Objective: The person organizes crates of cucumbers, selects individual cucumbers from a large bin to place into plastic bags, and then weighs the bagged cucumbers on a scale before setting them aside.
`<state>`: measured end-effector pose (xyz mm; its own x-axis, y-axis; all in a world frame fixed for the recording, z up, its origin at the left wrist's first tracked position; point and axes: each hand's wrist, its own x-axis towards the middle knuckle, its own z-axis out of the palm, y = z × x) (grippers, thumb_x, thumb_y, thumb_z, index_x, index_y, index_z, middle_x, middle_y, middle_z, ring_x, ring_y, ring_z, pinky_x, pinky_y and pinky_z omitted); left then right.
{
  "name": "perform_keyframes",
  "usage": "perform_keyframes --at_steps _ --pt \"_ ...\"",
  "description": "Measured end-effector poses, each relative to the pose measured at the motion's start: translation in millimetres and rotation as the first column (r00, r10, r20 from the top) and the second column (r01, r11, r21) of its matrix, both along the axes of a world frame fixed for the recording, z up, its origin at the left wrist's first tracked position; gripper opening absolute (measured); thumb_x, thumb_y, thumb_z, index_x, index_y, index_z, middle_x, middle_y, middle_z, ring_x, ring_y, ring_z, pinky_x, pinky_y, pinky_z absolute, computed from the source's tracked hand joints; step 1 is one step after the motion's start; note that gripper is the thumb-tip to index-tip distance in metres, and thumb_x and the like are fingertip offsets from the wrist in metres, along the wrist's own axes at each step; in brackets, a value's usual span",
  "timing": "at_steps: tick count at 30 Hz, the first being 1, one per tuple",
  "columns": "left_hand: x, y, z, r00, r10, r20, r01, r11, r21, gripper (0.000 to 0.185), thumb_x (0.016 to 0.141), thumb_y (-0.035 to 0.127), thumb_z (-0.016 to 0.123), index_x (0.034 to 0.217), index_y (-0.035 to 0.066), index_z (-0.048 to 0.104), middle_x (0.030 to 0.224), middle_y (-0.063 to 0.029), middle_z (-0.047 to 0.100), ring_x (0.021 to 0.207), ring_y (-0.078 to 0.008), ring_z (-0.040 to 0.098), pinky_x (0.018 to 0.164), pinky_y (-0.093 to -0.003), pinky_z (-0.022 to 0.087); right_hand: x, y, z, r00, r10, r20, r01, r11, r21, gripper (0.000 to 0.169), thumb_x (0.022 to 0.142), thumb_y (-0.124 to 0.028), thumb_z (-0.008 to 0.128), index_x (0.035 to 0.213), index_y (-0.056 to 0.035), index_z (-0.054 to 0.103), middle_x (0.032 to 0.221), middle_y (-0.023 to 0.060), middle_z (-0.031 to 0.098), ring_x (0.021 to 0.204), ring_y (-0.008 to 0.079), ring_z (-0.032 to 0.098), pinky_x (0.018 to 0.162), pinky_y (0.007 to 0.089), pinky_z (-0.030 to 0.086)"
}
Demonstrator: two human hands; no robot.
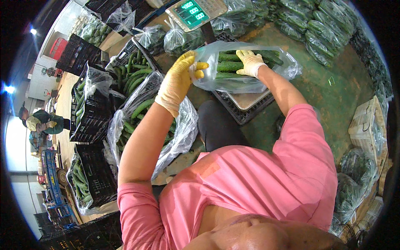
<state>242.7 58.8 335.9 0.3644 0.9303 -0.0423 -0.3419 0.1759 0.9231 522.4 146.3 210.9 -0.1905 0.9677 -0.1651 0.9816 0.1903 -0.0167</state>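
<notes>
A clear plastic bag (237, 86) lies on the platform of a digital scale, its mouth spread. Several green cucumbers (229, 66) rest side by side inside it. My left hand (180, 76), in a yellow-coated glove, pinches the bag's left edge between thumb and fingers. My right hand (250, 63), gloved the same way, reaches into the bag with its fingers spread over the cucumbers. Beneath the bag, a corner of the metal weighing plate (248, 100) shows on a black plastic crate (240, 118). Above stands the scale's lit display (192, 14).
To the left, a plastic-lined crate holds loose cucumbers (142, 109), with more black crates (93, 109) beyond it. Filled, tied bags (328, 28) are piled at the upper right. A pale crate (364, 125) stands at the right. Another person (43, 122) stands far left.
</notes>
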Motion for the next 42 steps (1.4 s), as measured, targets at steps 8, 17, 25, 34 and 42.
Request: perform_keyframes --at_steps 8,17,25,34,42 --pt "4.6 -3.2 -12.1 0.998 0.065 0.008 -0.065 0.998 0.005 0.039 0.095 0.023 0.065 0.126 0.001 0.055 0.111 -0.0215 0.067 0.101 -0.0287 0.065 0.091 -0.0373 0.051 12.3 -34.0 33.7 0.983 0.082 -0.163 -0.079 0.997 0.024 0.081 0.083 -0.04 0.074 0.151 -0.0105 0.039 0.154 0.0216 0.04 0.14 0.0386 0.041 0.116 0.0415 0.034" --pt "9.5 -7.6 -15.6 0.952 0.239 -0.19 -0.22 0.968 0.116 0.033 0.094 0.022 0.069 0.119 0.003 0.061 0.11 -0.0108 0.07 0.1 -0.0198 0.066 0.094 -0.0315 0.047 36.9 -103.2 85.9 0.837 0.24 -0.492 -0.126 0.959 0.253 0.065 0.085 -0.029 0.073 0.142 -0.0087 0.05 0.144 0.0169 0.05 0.131 0.0361 0.049 0.112 0.0396 0.039" --pt "10.6 -13.4 -23.8 0.891 0.373 -0.258 -0.327 0.923 0.204 0.056 0.085 0.025 0.081 0.126 -0.003 0.053 0.111 -0.0104 0.066 0.102 -0.0155 0.062 0.092 -0.0285 0.047 37.0 -112.6 90.0 0.743 0.325 -0.585 -0.029 0.889 0.457 0.038 0.09 -0.022 0.069 0.125 -0.0077 0.065 0.127 0.0123 0.064 0.118 0.0306 0.06 0.103 0.0365 0.046" --pt "22.3 -11.3 -37.1 0.844 0.224 -0.487 -0.126 0.966 0.226 0.046 0.089 0.028 0.075 0.121 -0.002 0.062 0.101 -0.0099 0.07 0.084 -0.0151 0.064 0.079 -0.0292 0.051 1.6 -66.2 14.2 0.884 0.245 -0.398 -0.174 0.963 0.207 0.02 0.088 -0.021 0.061 0.101 -0.0146 0.074 0.102 0.0143 0.072 0.096 0.0355 0.067 0.086 0.0461 0.053" --pt "0.1 -21.8 -15.9 0.952 0.181 -0.246 -0.165 0.983 0.084 0.026 0.096 0.014 0.064 0.119 0.001 0.067 0.087 -0.0031 0.069 0.069 -0.0123 0.062 0.072 -0.0256 0.048 -16.8 -88.4 -9.0 0.917 0.374 -0.139 -0.396 0.895 -0.203 0.024 0.075 -0.013 0.064 0.096 -0.0157 0.076 0.098 0.0128 0.073 0.091 0.0368 0.069 0.079 0.0452 0.056"
